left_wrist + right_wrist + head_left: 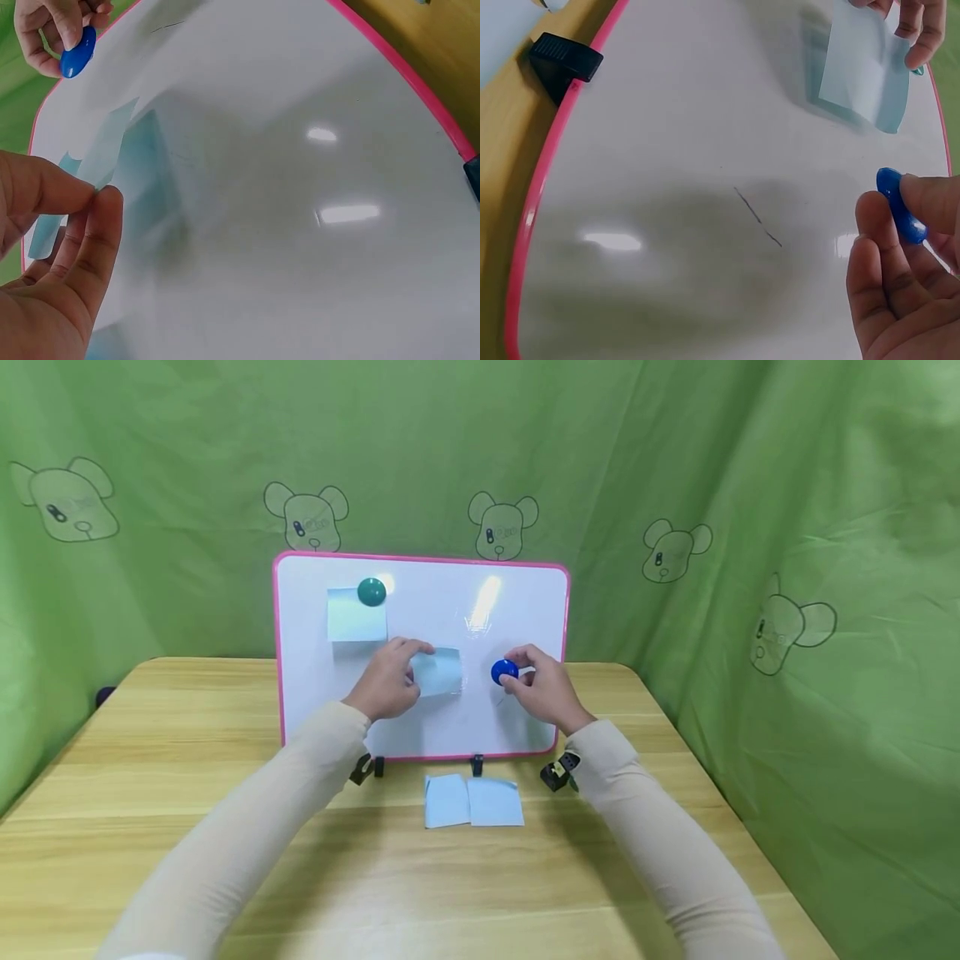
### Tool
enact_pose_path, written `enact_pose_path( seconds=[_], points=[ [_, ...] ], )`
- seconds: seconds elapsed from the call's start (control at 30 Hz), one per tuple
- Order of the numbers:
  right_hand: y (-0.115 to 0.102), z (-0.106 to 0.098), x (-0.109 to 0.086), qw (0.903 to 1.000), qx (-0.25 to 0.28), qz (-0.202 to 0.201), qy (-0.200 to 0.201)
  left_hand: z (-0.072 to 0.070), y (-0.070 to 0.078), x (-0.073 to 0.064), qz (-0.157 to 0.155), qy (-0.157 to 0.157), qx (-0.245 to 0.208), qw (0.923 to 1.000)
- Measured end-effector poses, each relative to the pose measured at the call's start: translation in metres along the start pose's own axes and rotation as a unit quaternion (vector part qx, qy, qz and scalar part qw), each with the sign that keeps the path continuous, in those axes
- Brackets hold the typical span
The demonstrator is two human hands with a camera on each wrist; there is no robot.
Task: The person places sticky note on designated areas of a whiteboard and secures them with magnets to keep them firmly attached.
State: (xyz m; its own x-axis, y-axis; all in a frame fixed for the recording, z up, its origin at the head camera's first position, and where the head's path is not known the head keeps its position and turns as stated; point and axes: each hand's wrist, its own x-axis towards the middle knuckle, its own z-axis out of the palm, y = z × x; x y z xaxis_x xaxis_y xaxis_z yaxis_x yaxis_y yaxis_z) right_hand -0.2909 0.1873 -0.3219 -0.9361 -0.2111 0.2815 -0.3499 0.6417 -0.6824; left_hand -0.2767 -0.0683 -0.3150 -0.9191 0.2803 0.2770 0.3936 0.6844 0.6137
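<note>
Pale-blue square paper (441, 672), mid-frame in the head view, is pinched by the left hand (387, 681); right of centre, the right hand (547, 687) pinches a glossy blue round magnet (502, 669) before the pink-framed whiteboard (465, 731).

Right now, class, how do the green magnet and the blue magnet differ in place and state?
The green magnet sits on the whiteboard, while the blue magnet is pinched in the right hand.
The green magnet overlaps a pale blue note; the blue magnet overlaps none.
In the head view, the green magnet is higher and farther left than the blue magnet.
Both look rounded and glossy.
</note>
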Motion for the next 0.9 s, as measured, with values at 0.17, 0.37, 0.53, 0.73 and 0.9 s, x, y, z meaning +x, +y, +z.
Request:
enact_pose_path(
  seconds=[0.17,0.37,0.53,0.73,0.9],
  points=[
    [-0.002,0.001,0.005,1.0000,0.004,0.000,0.005,0.002,0.001,0.005,-0.008,0.001,-0.003,1.0000],
    [-0.003,0.003,0.010,0.9997,0.015,-0.009,0.015,0.004,0.002,0.009,-0.019,0.004,-0.009,0.9998],
    [-0.003,0.005,0.014,0.9994,0.024,-0.011,0.023,0.004,0.001,0.012,-0.029,0.006,-0.013,0.9995],
    [-0.005,0.008,0.018,0.9983,0.043,-0.025,0.030,0.004,0.002,0.014,-0.026,0.014,-0.021,0.9993],
    [-0.007,0.009,0.021,0.9980,0.045,-0.031,0.033,0.004,0.002,0.018,-0.025,0.017,-0.027,0.9992]
  ],
)
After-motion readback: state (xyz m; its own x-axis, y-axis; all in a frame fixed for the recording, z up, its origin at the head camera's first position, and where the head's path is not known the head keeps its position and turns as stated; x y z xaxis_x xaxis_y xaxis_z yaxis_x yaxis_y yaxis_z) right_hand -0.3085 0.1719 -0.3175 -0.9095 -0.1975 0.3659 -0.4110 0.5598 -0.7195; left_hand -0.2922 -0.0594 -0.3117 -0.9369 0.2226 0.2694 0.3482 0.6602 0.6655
